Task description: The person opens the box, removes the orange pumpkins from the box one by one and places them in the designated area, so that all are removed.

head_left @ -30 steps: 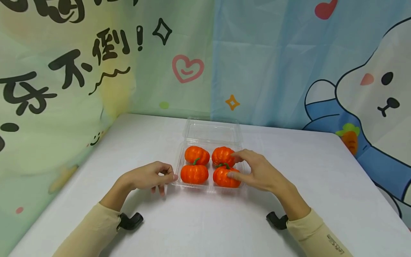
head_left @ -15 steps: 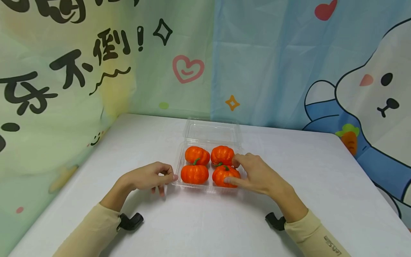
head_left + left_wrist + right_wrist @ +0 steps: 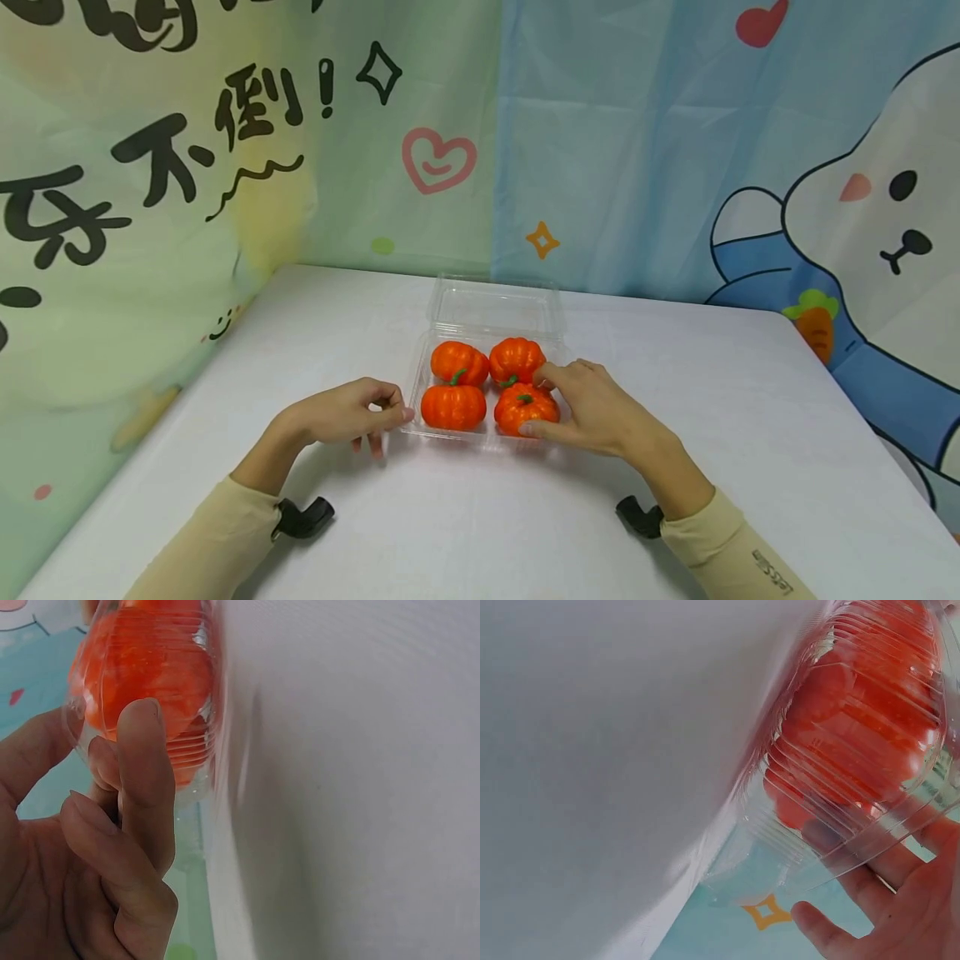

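A clear plastic clamshell box (image 3: 442, 432) holds several small orange pumpkins with green stems, two on each side. My left hand (image 3: 345, 412) pinches the box's rim at its front left corner, beside the front left pumpkin (image 3: 453, 407). The left wrist view shows its fingers (image 3: 144, 776) right at the ribbed wall. My right hand (image 3: 600, 410) reaches over the right side and grips the front right pumpkin (image 3: 517, 407), thumb at its front and fingers behind. Just behind it sits the back right pumpkin (image 3: 517, 360), and the back left pumpkin (image 3: 456, 362) lies beside that.
The box's lid (image 3: 495, 305) is folded back, lying flat toward the rear of the white table (image 3: 480, 517). A printed cloth backdrop (image 3: 637, 150) hangs behind and to the left. Black wrist mounts (image 3: 303, 517) stick out from both sleeves.
My right hand has shifted slightly left with the front right pumpkin, whose stem now points more upward. The back right pumpkin has also moved a little left. My left hand has stayed put.
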`<state>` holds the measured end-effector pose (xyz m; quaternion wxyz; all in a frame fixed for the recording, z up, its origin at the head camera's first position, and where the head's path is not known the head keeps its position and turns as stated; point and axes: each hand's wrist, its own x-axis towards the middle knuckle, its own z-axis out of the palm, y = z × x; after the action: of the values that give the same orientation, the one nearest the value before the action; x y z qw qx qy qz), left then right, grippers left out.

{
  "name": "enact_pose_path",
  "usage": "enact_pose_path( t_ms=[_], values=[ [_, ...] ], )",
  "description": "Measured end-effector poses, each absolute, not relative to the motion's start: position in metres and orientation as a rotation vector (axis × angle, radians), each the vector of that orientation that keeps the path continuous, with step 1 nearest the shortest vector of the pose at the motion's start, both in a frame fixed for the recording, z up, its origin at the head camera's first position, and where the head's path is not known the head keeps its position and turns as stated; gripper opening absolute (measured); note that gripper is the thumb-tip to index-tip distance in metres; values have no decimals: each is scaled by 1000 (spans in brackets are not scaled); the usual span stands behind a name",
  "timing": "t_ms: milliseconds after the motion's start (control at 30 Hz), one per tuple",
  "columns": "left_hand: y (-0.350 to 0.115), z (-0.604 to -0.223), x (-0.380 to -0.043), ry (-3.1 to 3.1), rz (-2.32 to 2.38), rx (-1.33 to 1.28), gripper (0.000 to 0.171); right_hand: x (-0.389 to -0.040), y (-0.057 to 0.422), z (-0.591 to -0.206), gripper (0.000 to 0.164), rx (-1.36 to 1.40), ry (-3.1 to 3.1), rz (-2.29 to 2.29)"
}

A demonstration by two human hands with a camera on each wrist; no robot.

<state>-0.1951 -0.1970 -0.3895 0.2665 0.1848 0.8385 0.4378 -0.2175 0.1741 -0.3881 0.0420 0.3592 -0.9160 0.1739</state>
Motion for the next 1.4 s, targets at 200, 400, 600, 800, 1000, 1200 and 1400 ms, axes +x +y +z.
enact_pose_path(
  t_ms=[200, 400, 600, 800, 1000, 1200, 1400],
  values=[
    [-197, -389, -195, 2267, 1183, 499, 37, -217, 178, -384, 56, 1128, -2786, 623],
    [-199, -388, -193, 2264, 1182, 495, 35, -218, 184, -379, 59, 1176, -2765, 716],
    [-200, -389, -193, 2271, 1178, 509, 35, -219, 188, -375, 62, 1221, -2699, 775],
    [-199, -390, -192, 2268, 1184, 498, 35, -222, 195, -374, 64, 1265, -2584, 836],
    [-200, -388, -192, 2272, 1178, 475, 36, -227, 204, -374, 70, 1243, -2503, 922],
    [-201, -388, -192, 2270, 1179, 472, 36, -230, 213, -374, 75, 1178, -2465, 882],
    [-200, -388, -193, 2264, 1182, 473, 36, -235, 223, -376, 80, 1137, -2429, 827]
  ],
)
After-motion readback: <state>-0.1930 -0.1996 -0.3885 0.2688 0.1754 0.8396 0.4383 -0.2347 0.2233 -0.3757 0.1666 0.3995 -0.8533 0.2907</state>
